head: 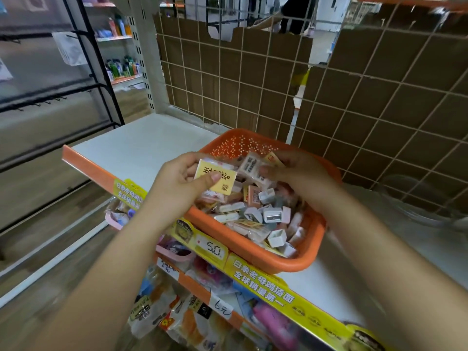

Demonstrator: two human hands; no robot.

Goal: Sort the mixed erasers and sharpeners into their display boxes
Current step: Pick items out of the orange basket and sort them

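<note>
Both forearms reach in from the bottom edge toward an orange basket that sits at the front edge of a white shelf. Left hand hovers over the basket's left rim, its thumb and curled fingers pinching a yellow eraser pack with more wrapped packs stacked behind it. Right hand is over the basket's far side, fingers curled round a pale pink eraser and another yellow-edged piece. Inside the basket lies a loose mix of wrapped erasers and small white and grey sharpeners, piled to just under the rim. Below the shelf's front edge, pink trays hold packaged goods, behind handwritten price tags. A wire grid backed with cardboard rises at the shelf's back edge.
</note>
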